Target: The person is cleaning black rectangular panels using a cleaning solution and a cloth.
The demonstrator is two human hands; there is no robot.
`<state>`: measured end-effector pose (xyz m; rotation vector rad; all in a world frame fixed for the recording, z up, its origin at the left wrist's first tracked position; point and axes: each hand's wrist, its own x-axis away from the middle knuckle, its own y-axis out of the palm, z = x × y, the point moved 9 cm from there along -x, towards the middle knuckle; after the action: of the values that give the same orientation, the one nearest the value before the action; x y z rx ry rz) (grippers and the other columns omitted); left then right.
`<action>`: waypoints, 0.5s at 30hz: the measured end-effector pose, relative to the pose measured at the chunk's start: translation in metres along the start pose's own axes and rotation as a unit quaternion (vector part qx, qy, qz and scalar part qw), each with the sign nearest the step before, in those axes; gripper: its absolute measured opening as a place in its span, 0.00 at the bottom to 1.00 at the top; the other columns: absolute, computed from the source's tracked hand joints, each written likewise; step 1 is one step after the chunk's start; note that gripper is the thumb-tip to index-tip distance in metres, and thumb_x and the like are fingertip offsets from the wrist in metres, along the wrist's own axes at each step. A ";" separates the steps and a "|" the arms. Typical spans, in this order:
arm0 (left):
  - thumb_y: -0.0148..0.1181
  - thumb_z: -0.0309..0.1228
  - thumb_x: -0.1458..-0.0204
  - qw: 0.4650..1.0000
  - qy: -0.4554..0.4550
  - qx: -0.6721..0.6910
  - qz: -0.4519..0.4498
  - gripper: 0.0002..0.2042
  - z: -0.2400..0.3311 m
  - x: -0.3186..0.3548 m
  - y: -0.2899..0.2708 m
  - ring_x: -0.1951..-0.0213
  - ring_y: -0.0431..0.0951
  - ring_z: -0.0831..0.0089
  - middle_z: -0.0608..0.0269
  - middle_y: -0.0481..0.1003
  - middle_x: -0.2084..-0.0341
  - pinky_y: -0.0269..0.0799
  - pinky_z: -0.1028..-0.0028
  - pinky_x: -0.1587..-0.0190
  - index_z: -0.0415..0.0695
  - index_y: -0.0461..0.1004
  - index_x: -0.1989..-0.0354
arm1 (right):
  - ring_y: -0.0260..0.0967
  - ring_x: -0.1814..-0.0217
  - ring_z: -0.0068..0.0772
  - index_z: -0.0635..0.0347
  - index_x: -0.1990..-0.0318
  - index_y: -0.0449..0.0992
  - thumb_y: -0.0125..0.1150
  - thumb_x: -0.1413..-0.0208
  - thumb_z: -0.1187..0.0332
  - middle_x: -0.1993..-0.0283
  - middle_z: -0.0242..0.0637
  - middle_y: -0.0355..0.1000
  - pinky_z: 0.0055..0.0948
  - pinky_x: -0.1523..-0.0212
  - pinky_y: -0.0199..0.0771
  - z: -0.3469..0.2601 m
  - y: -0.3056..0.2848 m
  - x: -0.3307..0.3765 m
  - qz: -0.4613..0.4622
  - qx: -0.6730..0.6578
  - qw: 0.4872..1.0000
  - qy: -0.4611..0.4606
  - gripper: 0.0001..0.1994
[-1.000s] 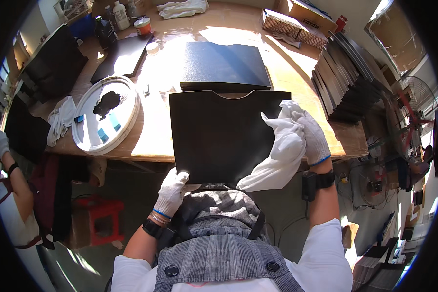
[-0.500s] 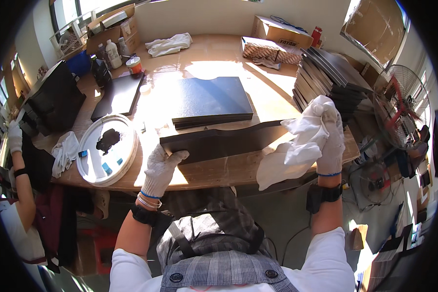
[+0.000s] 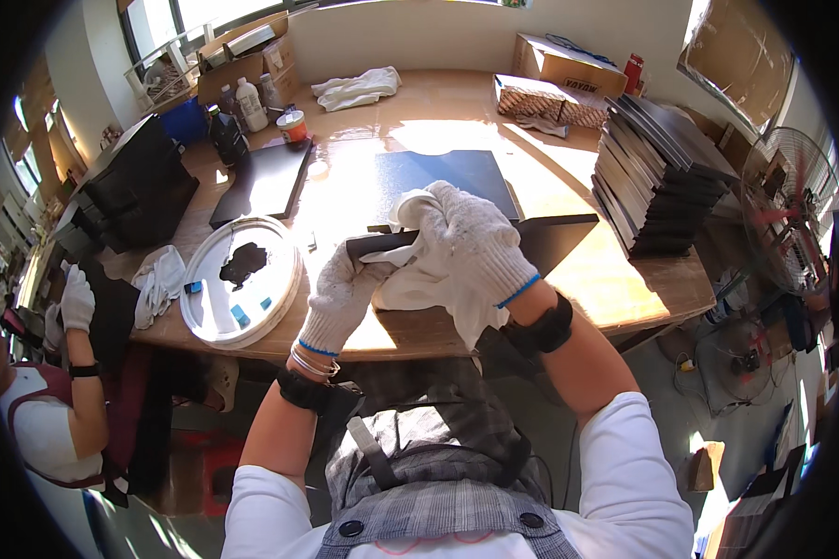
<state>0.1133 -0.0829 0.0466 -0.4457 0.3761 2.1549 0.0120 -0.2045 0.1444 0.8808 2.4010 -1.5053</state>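
My left hand [image 3: 338, 296], in a white knitted glove, grips the left end of a black board [image 3: 557, 242] that stands on its long edge near the table's front. In my right hand [image 3: 480, 238], also gloved, is a bunched white cloth [image 3: 429, 284], pressed against the board's upper edge left of its middle. Part of the cloth hangs down the near side and covers much of that face. Just behind, a flat black board [image 3: 452, 172] lies on the table, partly hidden by my right hand.
Left of my left hand sits a round white lid [image 3: 294, 284] with a dark puddle and small blue pieces. A tall stack of black boards [image 3: 657, 177] stands at the right, near a fan [image 3: 783, 219]. Bottles [image 3: 250, 104] and a box line the back left. A co-worker's gloved hand [image 3: 77, 300] is at far left.
My right hand has brought the cloth leftward from the board's right end to near its left end. My left hand still holds the left end; the board looks turned and tilted.
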 end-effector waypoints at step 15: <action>0.58 0.18 0.44 0.992 -0.068 -0.110 -0.005 0.13 -0.006 -0.002 -0.010 0.59 0.79 0.75 0.60 0.80 0.62 0.75 0.74 0.51 0.40 0.73 0.50 | 0.72 0.61 0.45 0.50 0.57 0.74 0.62 0.51 0.63 0.65 0.37 0.73 0.41 0.58 0.72 0.019 -0.018 0.021 0.089 0.144 0.972 -0.164 0.13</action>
<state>0.1230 -0.0810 0.0409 -0.4185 0.0587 2.2127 -0.0185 -0.2187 0.1396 0.7978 1.8547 -1.7919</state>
